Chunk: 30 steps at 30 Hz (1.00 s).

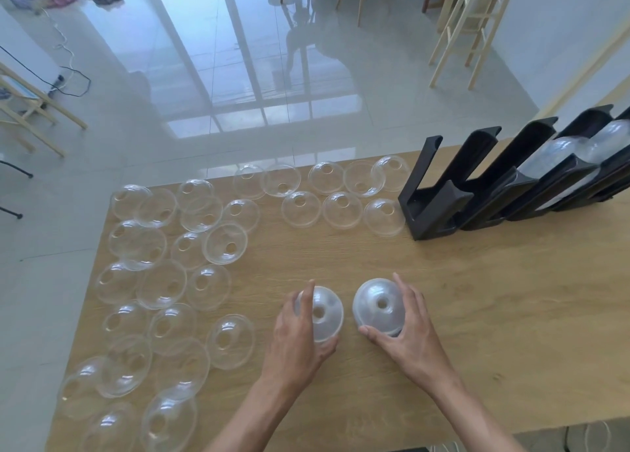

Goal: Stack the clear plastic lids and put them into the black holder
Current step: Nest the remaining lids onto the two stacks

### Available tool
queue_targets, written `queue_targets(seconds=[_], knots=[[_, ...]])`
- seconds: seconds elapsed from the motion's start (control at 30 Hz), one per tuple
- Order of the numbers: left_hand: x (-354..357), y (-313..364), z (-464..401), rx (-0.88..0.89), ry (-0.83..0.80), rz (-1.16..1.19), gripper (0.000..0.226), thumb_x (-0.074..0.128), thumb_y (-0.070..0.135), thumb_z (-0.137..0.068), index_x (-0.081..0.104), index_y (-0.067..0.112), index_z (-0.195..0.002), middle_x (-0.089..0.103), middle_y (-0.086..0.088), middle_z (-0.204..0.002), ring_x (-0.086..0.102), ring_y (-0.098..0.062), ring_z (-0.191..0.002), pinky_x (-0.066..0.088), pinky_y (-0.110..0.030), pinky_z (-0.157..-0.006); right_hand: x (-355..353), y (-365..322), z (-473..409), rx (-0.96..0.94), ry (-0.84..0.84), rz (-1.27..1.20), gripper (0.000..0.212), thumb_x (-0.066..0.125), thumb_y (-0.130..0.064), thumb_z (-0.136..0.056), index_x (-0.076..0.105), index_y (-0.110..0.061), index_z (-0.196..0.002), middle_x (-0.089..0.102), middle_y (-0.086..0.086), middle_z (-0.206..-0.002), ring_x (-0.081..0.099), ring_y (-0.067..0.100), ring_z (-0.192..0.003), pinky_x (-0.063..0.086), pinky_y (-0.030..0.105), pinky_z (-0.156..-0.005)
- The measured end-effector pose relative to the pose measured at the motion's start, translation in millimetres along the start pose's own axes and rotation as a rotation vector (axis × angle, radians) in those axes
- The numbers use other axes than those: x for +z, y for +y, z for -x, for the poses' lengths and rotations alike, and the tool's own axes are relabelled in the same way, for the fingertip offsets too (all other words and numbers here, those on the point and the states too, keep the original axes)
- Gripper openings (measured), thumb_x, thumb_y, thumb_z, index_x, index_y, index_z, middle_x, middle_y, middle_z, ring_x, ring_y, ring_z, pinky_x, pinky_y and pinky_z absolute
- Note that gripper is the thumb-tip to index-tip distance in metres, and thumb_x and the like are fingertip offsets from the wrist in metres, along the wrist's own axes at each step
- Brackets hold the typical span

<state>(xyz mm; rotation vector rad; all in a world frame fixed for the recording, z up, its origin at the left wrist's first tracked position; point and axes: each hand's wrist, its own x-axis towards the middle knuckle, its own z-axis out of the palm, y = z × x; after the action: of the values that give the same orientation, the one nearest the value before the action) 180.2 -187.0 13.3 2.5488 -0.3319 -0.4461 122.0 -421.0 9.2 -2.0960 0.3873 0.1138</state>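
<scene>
Two stacks of clear domed lids stand near the table's front middle. My left hand grips the left stack from its left side. My right hand grips the right stack from its right side. The two stacks stand side by side, a small gap between them. The black holder with several slanted slots stands at the back right; its far slots hold rows of stacked lids, its nearest slots show none.
Many loose clear lids cover the left half of the wooden table, and several more lie in rows at the back beside the holder. Beyond the table lies a glossy floor with wooden chairs and frames.
</scene>
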Motion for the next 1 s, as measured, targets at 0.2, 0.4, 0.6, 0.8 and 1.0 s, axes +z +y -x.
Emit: queue_targets(seconds=[0.2,0.4,0.6,0.8,1.0], knots=[[-24,10,-10,-0.054,0.094,-0.111,0.119,0.045,0.103,-0.072,0.009,0.037,-0.165,0.028,0.001,-0.17,0.036,-0.02,-0.151,0.042,-0.051,-0.114,-25,-7,-26,-0.03,0.168,-0.043,0.091,0.066,-0.079,-0.087,0.025,-0.046,-0.161,0.022,-0.03,-0.165,0.026,-0.003,-0.154,0.036,0.043,-0.122],[-67,14,-89,-0.036,0.151,-0.174,0.095,0.036,0.091,-0.089,0.035,0.027,-0.158,0.026,-0.004,-0.17,0.038,-0.03,-0.148,0.039,-0.052,-0.112,-45,-14,-102,-0.104,0.186,0.046,0.071,0.054,-0.069,-0.101,0.037,-0.032,-0.159,0.031,-0.02,-0.163,0.045,0.01,-0.144,0.05,0.052,-0.111],[-77,12,-173,-0.001,0.028,-0.345,0.094,0.062,0.069,-0.092,0.022,0.026,-0.165,0.011,-0.003,-0.176,0.038,-0.038,-0.145,0.036,-0.051,-0.116,-37,-20,-151,-0.091,-0.016,0.348,0.079,0.058,-0.044,-0.105,0.017,-0.02,-0.168,0.014,-0.004,-0.175,0.039,0.024,-0.152,0.041,0.052,-0.12],[-70,6,-188,0.03,0.003,-0.457,0.089,0.064,0.062,-0.095,0.023,0.024,-0.164,0.028,-0.001,-0.17,0.043,-0.036,-0.139,0.04,-0.049,-0.112,-32,-23,-160,-0.071,0.002,0.559,0.081,0.064,-0.033,-0.102,0.02,-0.015,-0.167,0.018,0.003,-0.174,0.053,0.031,-0.141,0.052,0.05,-0.103],[-53,-4,-170,-0.031,0.028,-0.447,0.093,0.073,0.063,-0.086,0.031,0.025,-0.161,0.037,-0.004,-0.163,0.042,-0.036,-0.139,0.037,-0.049,-0.11,-26,-18,-155,-0.05,0.025,0.633,0.089,0.076,-0.039,-0.095,0.025,-0.016,-0.165,0.025,0.005,-0.172,0.062,0.031,-0.132,0.055,0.046,-0.096]])
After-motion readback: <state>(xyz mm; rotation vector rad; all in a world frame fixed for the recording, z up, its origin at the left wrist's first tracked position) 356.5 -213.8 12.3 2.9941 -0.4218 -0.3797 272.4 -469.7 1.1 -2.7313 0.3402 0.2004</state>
